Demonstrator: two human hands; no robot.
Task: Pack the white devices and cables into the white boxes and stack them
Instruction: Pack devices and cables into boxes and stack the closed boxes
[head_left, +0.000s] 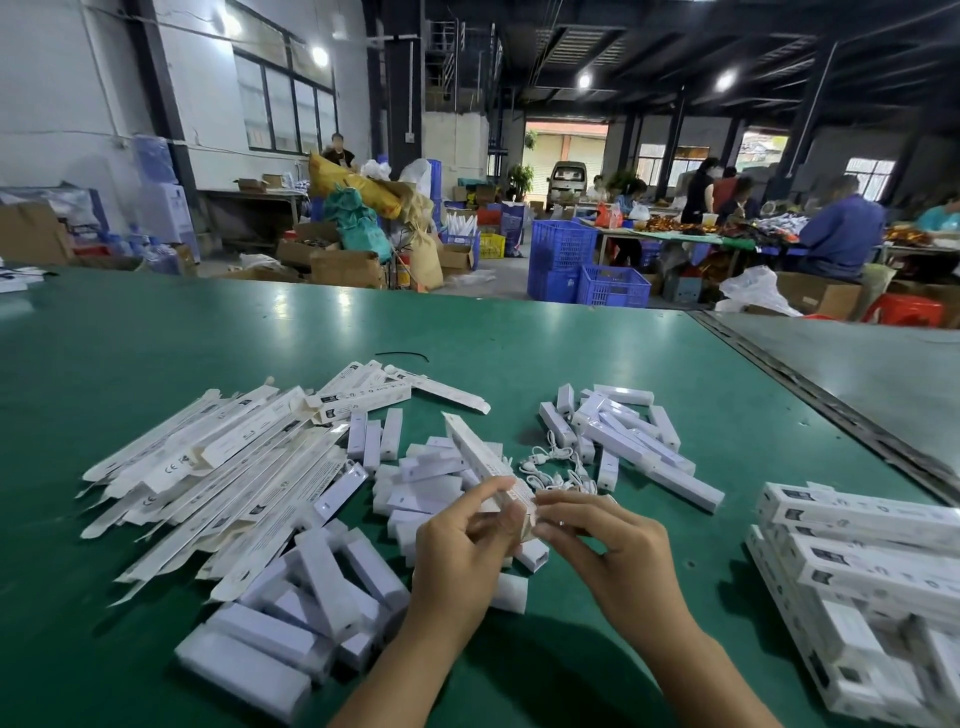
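Fingertips (493, 491) of both hands are curled in, pinching the near end of a long white carton (475, 452). L hand (457, 556) and R hand (618, 545) sit side by side, mid green table (156, 338). The carton's slim, w/ small grey print, far end aimed at approx. 11 o'clock. Looks light, thin card, prob. easy to crush, so best held by the edges near the flap. White cables (550, 465) lie just past it at 1 o'clock, flat cartons (218, 467) at 9, packed stack (857, 545) at 4.

I work in a packing warehouse: white boxes (857, 519) heaped on my green bench (156, 353), blue crates (563, 244) and cardboard boxes (345, 267) at twelve o'clock, other workers (841, 228) at tables (675, 237) at two o'clock.
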